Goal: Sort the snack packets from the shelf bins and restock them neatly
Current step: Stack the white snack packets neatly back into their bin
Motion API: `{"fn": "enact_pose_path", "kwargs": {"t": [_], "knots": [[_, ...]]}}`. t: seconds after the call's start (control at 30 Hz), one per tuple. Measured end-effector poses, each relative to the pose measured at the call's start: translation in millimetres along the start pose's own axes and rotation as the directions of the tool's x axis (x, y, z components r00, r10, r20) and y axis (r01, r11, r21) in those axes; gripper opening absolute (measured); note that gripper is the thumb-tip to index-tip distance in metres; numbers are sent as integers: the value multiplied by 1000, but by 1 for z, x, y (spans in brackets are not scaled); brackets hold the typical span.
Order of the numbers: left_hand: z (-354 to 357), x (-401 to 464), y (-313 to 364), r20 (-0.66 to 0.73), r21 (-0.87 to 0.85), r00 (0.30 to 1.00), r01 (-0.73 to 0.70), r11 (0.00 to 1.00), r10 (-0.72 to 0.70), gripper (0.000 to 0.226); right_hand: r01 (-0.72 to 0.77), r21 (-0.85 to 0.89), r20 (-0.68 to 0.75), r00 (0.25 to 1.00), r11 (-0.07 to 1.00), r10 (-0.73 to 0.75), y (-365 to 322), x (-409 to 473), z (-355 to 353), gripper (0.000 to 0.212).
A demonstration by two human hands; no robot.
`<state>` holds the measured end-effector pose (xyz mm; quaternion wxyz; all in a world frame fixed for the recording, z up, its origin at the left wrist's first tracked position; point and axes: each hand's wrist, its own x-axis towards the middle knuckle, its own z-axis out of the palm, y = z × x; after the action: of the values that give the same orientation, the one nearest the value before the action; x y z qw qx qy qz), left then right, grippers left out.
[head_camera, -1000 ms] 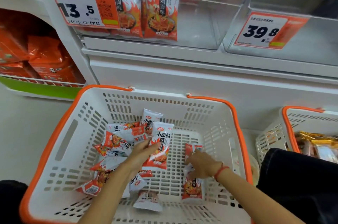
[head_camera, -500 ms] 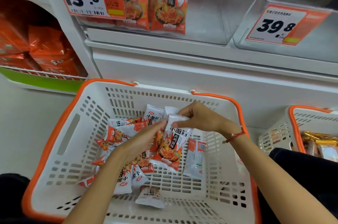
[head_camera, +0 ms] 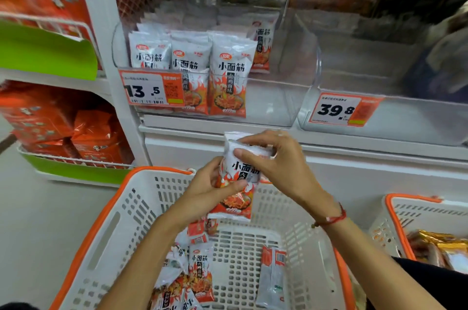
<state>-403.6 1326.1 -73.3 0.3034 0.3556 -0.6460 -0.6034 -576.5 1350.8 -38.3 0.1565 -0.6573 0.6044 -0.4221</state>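
Perforated basket (head_camera: 141, 211), glossy packets (head_camera: 236, 183) upheld

Access: clear bin half open, basket floor partly open.

The clear bin (head_camera: 273, 96) holds upright packets (head_camera: 229, 76) along its left side and front-left edge; its right half, up to the right wall, is open. In the white basket (head_camera: 106, 231), loose packets (head_camera: 195, 274) cover the floor's left and near part and one packet (head_camera: 272, 276) lies toward the right wall; the floor between them and the far wall is free.
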Motion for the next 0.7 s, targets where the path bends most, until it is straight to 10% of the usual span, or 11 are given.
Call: {"fn": "enact_pose_path", "kwargs": {"t": [0.23,0.47,0.7], "knots": [[-16,25,67,-44,248,951,-287,925,307,53,144,-217,390,920,966,-49,-49,43,-84,79],[-10,54,138,-49,342,855,-471,813,516,81,418,-424,161,908,803,-387,-79,54,-126,63],[-55,88,158,101,640,874,-423,641,475,93,386,-482,-211,820,787,-532,-75,49,-145,49]]}}
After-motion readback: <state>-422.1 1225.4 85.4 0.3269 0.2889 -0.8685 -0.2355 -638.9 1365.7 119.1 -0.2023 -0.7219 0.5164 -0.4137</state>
